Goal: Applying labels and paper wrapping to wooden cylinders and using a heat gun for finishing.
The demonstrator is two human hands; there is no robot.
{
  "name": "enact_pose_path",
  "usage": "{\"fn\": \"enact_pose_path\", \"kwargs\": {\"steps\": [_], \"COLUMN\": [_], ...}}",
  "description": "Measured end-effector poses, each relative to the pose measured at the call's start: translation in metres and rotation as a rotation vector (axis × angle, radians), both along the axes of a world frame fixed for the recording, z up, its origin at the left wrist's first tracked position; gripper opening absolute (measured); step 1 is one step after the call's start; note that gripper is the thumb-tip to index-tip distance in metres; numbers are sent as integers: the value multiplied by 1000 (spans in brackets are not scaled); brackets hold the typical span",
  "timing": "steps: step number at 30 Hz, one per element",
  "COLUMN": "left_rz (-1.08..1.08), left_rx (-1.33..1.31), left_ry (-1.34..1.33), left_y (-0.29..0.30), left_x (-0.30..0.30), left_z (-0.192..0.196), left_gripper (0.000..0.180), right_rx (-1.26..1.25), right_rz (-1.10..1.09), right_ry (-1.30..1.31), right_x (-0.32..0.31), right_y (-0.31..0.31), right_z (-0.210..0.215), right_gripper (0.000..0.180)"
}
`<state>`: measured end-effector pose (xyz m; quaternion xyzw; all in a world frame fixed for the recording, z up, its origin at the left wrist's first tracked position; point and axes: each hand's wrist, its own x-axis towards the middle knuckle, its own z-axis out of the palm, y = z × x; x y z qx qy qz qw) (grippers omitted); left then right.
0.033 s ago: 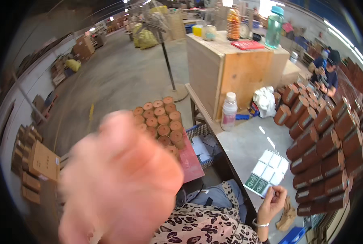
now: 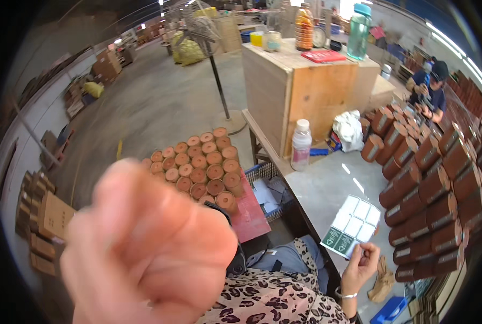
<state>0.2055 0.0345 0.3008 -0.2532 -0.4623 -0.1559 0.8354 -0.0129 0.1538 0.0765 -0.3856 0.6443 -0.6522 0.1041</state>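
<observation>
Left hand (image 2: 143, 254) raised very close to the camera, large and blurred, filling the lower left; seemingly loosely curled with nothing visible in it, though the blur leaves that uncertain. Right hand (image 2: 361, 264) low at the right, over the near edge of a grey table (image 2: 327, 189), fingers pinched on a small pale sticker, a thin bangle at the wrist. Just above that hand, flat on the table, a rectangular sheet of labels (image 2: 353, 225): rows of white squares, with two dark green squares at its near left corner. To the right, a tall stack of brown cylindrical tubes (image 2: 440, 183) lying on their sides, each with a pale band near one end. Further back on the table, a white plastic bottle (image 2: 301, 144) with a pinkish label, and beside it a crumpled white bag (image 2: 349, 129). Behind, a plywood crate (image 2: 305, 86) carrying a red flat booklet, an orange drink bottle and a tall green bottle. Left of the table, a red cart (image 2: 249, 216) holding upright tubes (image 2: 200, 167) packed in rows, round tan tops showing. Flattened brown cardboard cartons (image 2: 49, 216) at the far left on the concrete floor. Another person (image 2: 430, 86) in a dark cap seated at the far right.
</observation>
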Motion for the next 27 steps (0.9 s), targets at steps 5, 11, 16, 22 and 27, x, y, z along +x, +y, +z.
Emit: {"fn": "enact_pose_path", "kwargs": {"steps": [5, 11, 16, 22, 27], "left_rz": [-227, -388, -441, -512, -909], "left_rx": [-50, 55, 186, 702, 1262], "left_ry": [-256, -467, -682, -1085, -1487], "left_y": [11, 14, -11, -22, -28], "left_x": [15, 10, -6, -75, -112], "left_z": [2, -9, -16, -109, -201], "left_gripper": [4, 12, 26, 43, 36], "right_rx": [-22, -9, -5, -85, -162], "right_rz": [-24, 37, -37, -124, -52], "right_ry": [-39, 0, -44, -47, -176], "right_x": [7, 4, 11, -17, -24], "right_y": [4, 17, 24, 12, -4], "right_z": [2, 4, 0, 7, 3], "right_gripper": [8, 8, 9, 13, 13]}}
